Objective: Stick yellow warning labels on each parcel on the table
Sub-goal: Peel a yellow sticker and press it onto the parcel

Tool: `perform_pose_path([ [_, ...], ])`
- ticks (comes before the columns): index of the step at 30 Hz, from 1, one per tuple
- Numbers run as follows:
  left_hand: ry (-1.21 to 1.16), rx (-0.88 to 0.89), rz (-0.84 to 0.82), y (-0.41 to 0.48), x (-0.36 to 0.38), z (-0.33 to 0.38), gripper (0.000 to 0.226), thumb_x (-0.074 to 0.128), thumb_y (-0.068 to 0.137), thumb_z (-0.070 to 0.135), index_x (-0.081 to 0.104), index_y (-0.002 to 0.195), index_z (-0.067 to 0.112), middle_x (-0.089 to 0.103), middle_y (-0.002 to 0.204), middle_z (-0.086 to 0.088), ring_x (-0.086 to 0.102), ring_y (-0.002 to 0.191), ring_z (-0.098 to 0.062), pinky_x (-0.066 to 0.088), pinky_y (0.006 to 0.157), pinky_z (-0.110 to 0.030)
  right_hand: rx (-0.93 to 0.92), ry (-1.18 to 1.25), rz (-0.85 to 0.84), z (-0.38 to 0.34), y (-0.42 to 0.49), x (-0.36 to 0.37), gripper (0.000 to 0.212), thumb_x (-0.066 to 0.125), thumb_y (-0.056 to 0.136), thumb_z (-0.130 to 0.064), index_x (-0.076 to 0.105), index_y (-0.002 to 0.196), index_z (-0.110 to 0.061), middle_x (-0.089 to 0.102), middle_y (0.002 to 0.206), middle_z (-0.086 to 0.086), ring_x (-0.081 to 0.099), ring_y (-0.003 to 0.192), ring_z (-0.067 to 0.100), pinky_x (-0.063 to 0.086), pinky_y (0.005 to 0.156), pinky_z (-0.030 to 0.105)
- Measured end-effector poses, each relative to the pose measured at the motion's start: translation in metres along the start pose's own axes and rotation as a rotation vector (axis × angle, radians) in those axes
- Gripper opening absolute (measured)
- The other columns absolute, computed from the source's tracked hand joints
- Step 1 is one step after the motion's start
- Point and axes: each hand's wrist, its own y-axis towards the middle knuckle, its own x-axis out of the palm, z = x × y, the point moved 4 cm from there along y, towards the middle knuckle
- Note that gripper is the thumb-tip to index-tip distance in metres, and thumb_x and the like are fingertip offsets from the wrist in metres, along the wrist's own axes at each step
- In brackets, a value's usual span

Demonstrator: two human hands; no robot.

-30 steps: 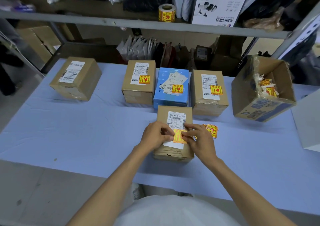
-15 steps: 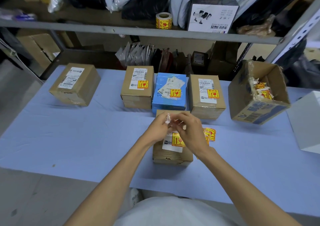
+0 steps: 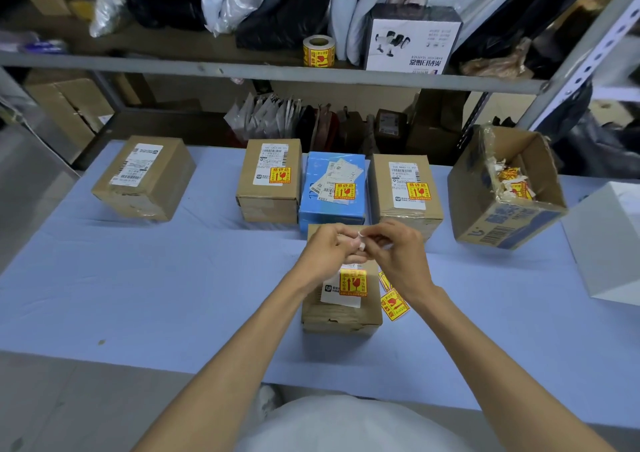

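Holding: the left hand and right hand meet mid-frame above the near parcel. The fingers of both are curled and pinch a white scrap between them, which is probably label backing.
Change: a second ago both hands were down on this parcel, pressing the yellow label flat. They have since lifted clear of it.
Label: the yellow label sits stuck on the white shipping slip on the parcel's top, below the hands, with no finger on it.
Meaning: this parcel reads as done. The scrap is likely waste for the open carton at right, which already contains similar scraps.
Back row: the centre-left parcel, the blue parcel and the centre-right parcel each carry a yellow label.
Left to do: the upper-left parcel shows only a shipping slip.
Supply: loose labels lie on the counter just right of the near parcel. A label roll stands on the shelf at the top.
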Motion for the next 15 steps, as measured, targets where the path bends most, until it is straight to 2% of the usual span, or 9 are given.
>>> perform_pose_path([
  [2, -0.019, 0.011, 0.054, 0.002, -0.001, 0.0, 0.019, 0.057, 0.094, 0.011, 0.061, 0.104, -0.005, 0.071, 0.085, -0.016, 0.073, 0.07, -0.017, 0.059, 0.066, -0.021, -0.034, 0.005, -0.028, -0.003, 0.0, -0.004, 0.008, 0.074, 0.079, -0.007, 0.077, 0.086, -0.006, 0.07, 0.076, 0.006, 0.062, 0.063, 0.009, 0.052, 0.06, 0.013],
  [4, 0.0, 0.022, 0.113, 0.004, -0.003, 0.0, 0.022, 0.062, 0.091, 0.017, 0.065, 0.097, -0.004, 0.071, 0.077, -0.012, 0.071, 0.062, -0.014, 0.057, 0.059, -0.02, -0.034, 0.027, -0.056, -0.007, -0.002, -0.006, 0.009, 0.074, 0.08, -0.012, 0.078, 0.087, -0.008, 0.07, 0.078, 0.004, 0.064, 0.065, 0.008, 0.055, 0.06, 0.019],
  [8, 0.044, 0.061, 0.183, 0.007, -0.003, -0.002, 0.018, 0.067, 0.086, 0.025, 0.068, 0.085, 0.007, 0.068, 0.068, -0.002, 0.061, 0.054, -0.004, 0.049, 0.053, -0.016, 0.041, 0.144, -0.082, -0.005, -0.003, -0.014, 0.015, 0.074, 0.082, -0.014, 0.077, 0.096, -0.014, 0.073, 0.081, 0.0, 0.067, 0.072, 0.007, 0.053, 0.065, 0.014],
  [11, -0.016, 0.064, 0.155, 0.011, 0.004, 0.004, 0.019, 0.066, 0.087, 0.026, 0.069, 0.084, 0.008, 0.065, 0.065, 0.0, 0.057, 0.057, -0.006, 0.049, 0.057, -0.017, 0.139, 0.331, -0.038, -0.005, -0.002, -0.02, 0.012, 0.073, 0.083, -0.012, 0.076, 0.095, -0.011, 0.073, 0.076, 0.001, 0.069, 0.069, 0.01, 0.055, 0.064, 0.022],
  [15, -0.123, 0.124, 0.043, 0.018, 0.016, 0.018, 0.011, 0.062, 0.091, 0.016, 0.068, 0.083, 0.01, 0.064, 0.064, 0.004, 0.057, 0.06, -0.005, 0.052, 0.062, -0.016, 0.25, 0.487, 0.074, 0.002, 0.006, -0.034, 0.015, 0.076, 0.08, -0.008, 0.071, 0.092, -0.002, 0.072, 0.078, 0.012, 0.071, 0.072, 0.025, 0.06, 0.069, 0.036],
])
